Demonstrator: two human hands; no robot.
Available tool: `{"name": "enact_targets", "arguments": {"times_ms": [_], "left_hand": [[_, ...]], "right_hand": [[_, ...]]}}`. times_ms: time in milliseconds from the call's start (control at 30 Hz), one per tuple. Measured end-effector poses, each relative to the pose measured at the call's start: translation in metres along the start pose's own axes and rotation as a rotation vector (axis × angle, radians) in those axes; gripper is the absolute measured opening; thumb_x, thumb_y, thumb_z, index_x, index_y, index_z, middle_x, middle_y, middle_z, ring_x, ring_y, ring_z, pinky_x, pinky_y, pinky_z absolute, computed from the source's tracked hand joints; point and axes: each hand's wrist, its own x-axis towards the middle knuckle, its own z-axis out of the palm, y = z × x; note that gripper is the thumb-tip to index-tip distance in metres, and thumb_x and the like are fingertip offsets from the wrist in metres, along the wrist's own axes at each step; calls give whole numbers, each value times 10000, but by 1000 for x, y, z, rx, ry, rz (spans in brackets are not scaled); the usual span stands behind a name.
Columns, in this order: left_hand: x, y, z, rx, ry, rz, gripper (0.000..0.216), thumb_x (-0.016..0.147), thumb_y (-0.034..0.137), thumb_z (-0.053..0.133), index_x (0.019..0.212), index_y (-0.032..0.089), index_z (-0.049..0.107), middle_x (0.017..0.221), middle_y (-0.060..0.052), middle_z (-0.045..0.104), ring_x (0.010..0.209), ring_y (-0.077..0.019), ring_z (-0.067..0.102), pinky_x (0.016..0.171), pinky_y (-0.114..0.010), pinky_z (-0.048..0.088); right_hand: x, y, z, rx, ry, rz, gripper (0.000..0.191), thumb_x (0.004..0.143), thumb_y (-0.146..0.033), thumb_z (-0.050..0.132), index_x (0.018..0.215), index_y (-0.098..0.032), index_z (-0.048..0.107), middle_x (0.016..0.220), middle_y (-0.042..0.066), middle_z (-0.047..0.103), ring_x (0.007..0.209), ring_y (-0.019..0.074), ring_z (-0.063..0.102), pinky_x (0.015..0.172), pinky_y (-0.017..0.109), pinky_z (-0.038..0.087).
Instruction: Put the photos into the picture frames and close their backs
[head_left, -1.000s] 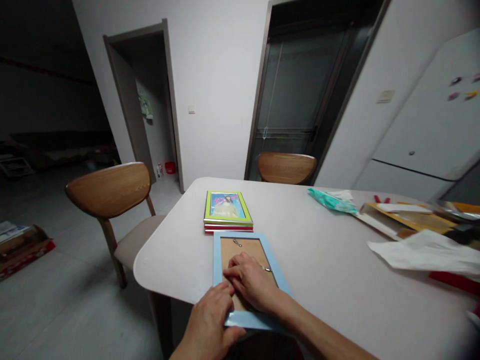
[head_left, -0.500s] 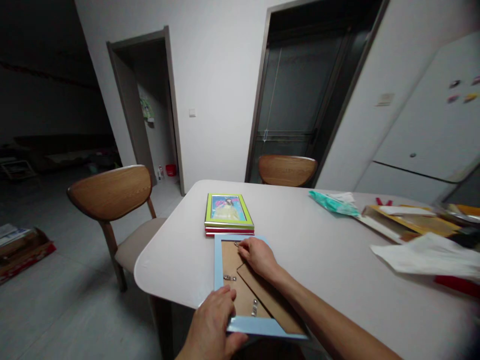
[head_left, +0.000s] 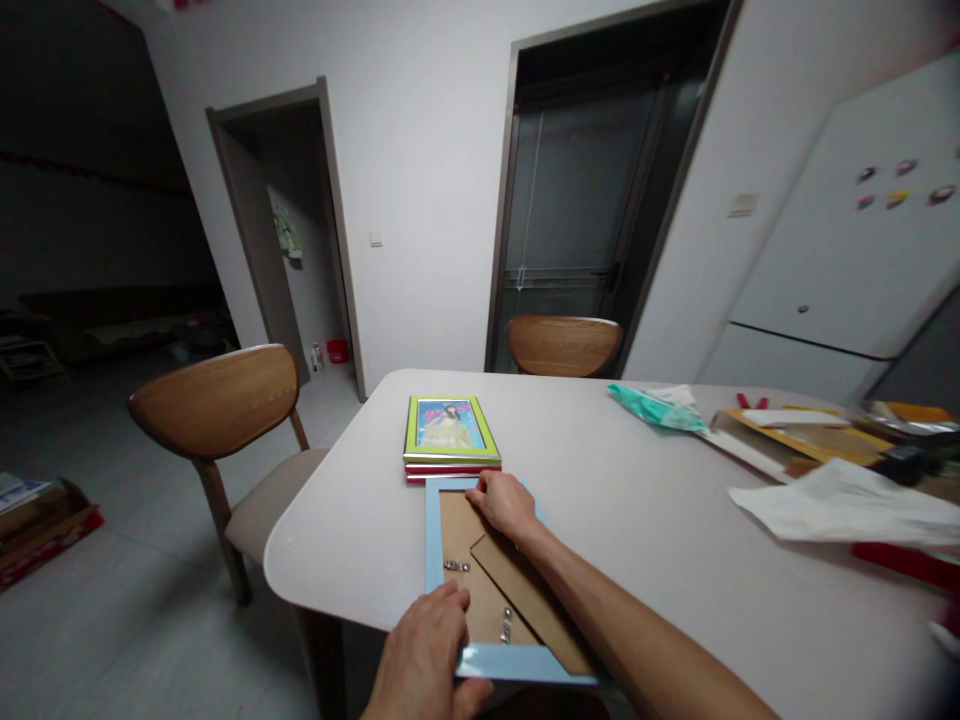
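Light-blue rectangular frame [head_left: 434,535] shows brown backboard [head_left: 457,525]; left hand [head_left: 427,642] grips its near-left corner, right hand [head_left: 507,505] curls at far edge, hold unclear.

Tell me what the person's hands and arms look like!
The left hand and right hand are bare: no gloves, and no rings that I can see. The right arm looks long and slim, with no sleeve or watch showing. Most of the left arm is out of the picture.

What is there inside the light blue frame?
Inside the light blue frame sits a brown board with metal clips and a flap. The right hand hides part of it; anything beneath the board cannot be seen.
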Motion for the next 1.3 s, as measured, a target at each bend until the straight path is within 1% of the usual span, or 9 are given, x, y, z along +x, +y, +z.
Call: {"name": "enact_targets", "arguments": {"times_ms": [300,367,467,667,833,933,1033,1167,1300], "left_hand": [[9,12,20,-15,-7,112,438,570,212,659,985,153,534,1250,-130,436,1183,-278,327,991,-503,183],[10,13,20,-70,19,134,387,586,172,631,961,156,535,1221,-130,468,1158,-278,365,987,-505,192],[9,21,11,-227,132,191,313,602,139,586,908,173,524,1176,-130,504,1109,-275,421,957,-485,264],[13,60,-3,-851,430,179,136,712,298,515,789,189,489,1172,-119,492,1057,-255,470,837,-368,407],[28,82,-4,-1126,416,160,172,696,311,561,774,184,476,1201,-107,461,1023,-239,500,800,-333,445],[38,91,-5,-1168,361,126,251,684,243,576,897,191,455,1160,-99,487,967,-209,537,758,-308,473],[50,95,-6,-1182,393,118,565,657,177,591,1140,218,301,1194,-99,457,991,-199,526,767,-296,476],[71,83,3,-1139,384,74,580,698,133,533,1204,191,254,1157,-79,510,1008,-184,520,856,-298,427],[95,67,35,-900,234,32,467,708,70,451,1156,145,341,1149,-78,532,964,-145,552,818,-231,442]], "right_hand": [[-27,29,-37,277,76,-61,253,704,-329,429,750,-168,620,747,47,649,656,147,564,620,240,390],[-39,44,-47,381,114,18,314,697,-364,431,858,-155,602,827,71,644,697,162,575,616,257,409],[-63,55,-50,826,76,251,358,651,-408,490,890,-159,584,789,66,645,673,175,579,565,268,424],[-106,14,-25,1493,-189,361,251,597,-379,598,734,-168,583,671,23,633,605,147,566,517,238,411],[-108,-3,-43,1752,-84,392,245,650,-376,585,799,-183,559,602,-11,600,528,113,539,469,214,402],[-103,9,-65,1736,5,354,326,656,-352,591,938,-202,528,620,-25,606,519,110,542,467,212,416],[-95,32,-83,1573,147,379,498,659,-303,574,1128,-221,427,681,-22,633,524,121,563,475,223,437],[-80,80,-104,1072,210,449,641,697,-294,487,1282,-147,270,679,18,656,475,153,571,454,257,437],[-61,132,-115,572,260,439,575,673,-261,488,1213,-84,400,710,38,666,535,143,588,501,226,431]]}}
